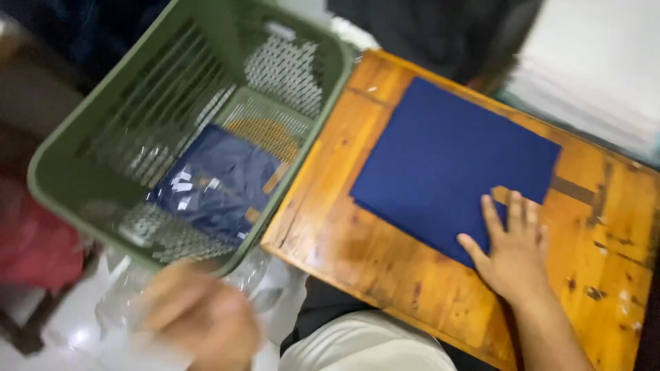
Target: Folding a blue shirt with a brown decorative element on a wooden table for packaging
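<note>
Right hand (514,251): flat, fingers spread, palm down on the near corner of a folded blue cloth (450,165). Nothing gripped; it presses only. Wrist and forearm run off toward the lower right.

Left hand (199,316): heavily blurred, low in the frame, just below the near rim of the basket (48,165). Fingers look loosely curled against clear plastic (124,309); whether they are closed on it I cannot tell.

Counts:
- Hands: two, well apart, one at each side of the frame.
- Blue cloths on the table (385,275): one, a neat rectangle lying flat, turned at an angle to the table edge.
- Baskets: one, green, slatted walls, tilted and overhanging the table's left edge.
- Packets (216,182) in the basket: one, dark blue in glossy clear wrap with glints on it, lying on the basket floor toward the near corner.
- Tables: one, orange-brown wood, worn, dark spots and scuffs on the right side.

Beyond: a stack of white sheets (591,75) past the table's far right corner; something red (34,240) at the far left, too blurred to identify. Pale floor below.
</note>
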